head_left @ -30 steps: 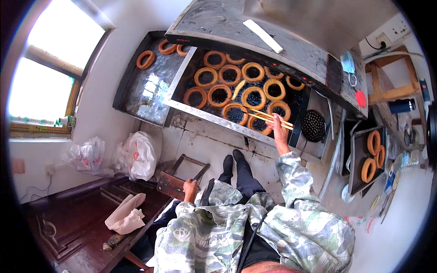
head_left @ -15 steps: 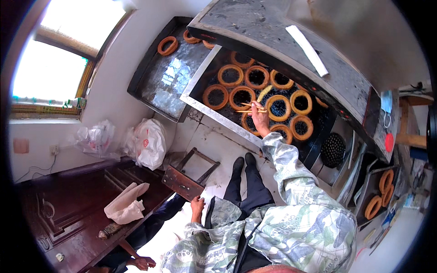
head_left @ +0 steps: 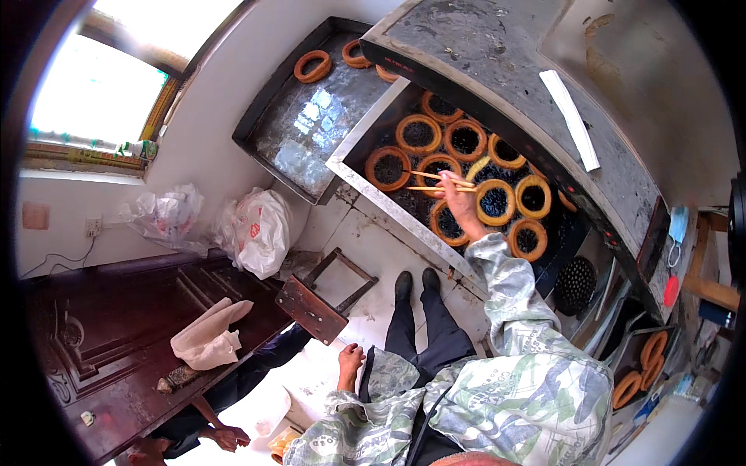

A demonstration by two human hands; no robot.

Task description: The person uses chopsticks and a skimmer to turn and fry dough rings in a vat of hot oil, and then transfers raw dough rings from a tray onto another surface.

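My right hand (head_left: 458, 203) reaches over a deep fryer (head_left: 373, 185) and grips a pair of long wooden chopsticks (head_left: 423, 189). Their tips are spread apart, close to the right edge of the leftmost fried dough ring (head_left: 372, 168); whether they touch it I cannot tell. Several more golden rings float in the dark oil, one of them a paler ring (head_left: 495, 218) beside my knuckles. Partly behind that ring lies a pale yellow dough strip (head_left: 477, 169). My left hand (head_left: 351, 362) hangs by my lap with curled fingers and nothing visible in it.
A black metal tray (head_left: 272, 147) with browned rings adjoins the fryer's left side. On the floor stands a wooden stool (head_left: 312, 309). A dark red table (head_left: 116, 365) bears a cloth (head_left: 208, 342), and another person's hand (head_left: 225, 436) shows below it. More rings lie in a tray at right.
The whole view has shifted, moving the fryer rightward in the picture. The chopsticks have moved left over the oil toward the leftmost ring, and their tips are wider apart.
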